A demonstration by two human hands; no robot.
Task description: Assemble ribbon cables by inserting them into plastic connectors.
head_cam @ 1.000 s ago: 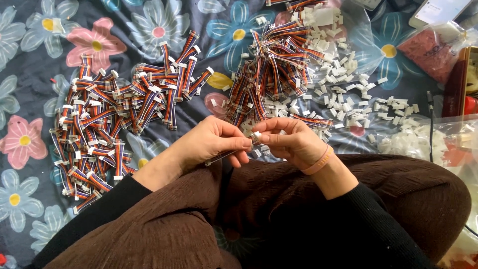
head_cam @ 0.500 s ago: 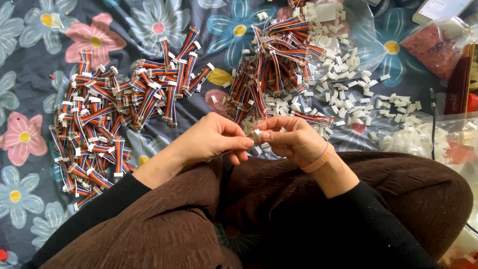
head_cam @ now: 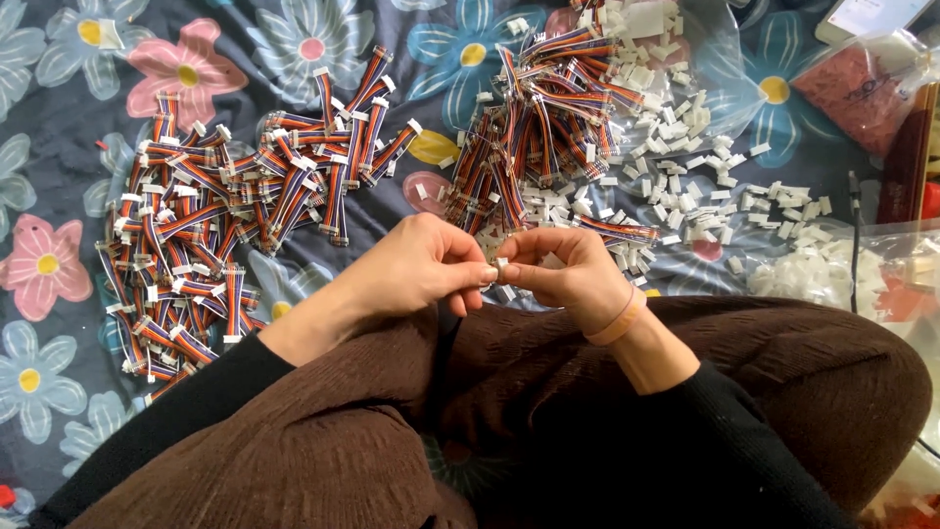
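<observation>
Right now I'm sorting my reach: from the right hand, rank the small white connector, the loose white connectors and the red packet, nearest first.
1. Small white connector: pinched at the right hand's fingertips.
2. Loose white connectors: ahead, slightly right.
3. Red packet: far top right corner.

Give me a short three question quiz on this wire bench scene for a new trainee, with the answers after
1. True or false: both hands meet on one small white connector.
2. Which pile lies on the person's left: A, cable pieces with white ends; B, loose white housings?
3. Fill in: the right hand wears a pink ____ at the wrist.

Key: 1 true, the left hand and right hand pinch it together. 2 A. 3 band.
</observation>
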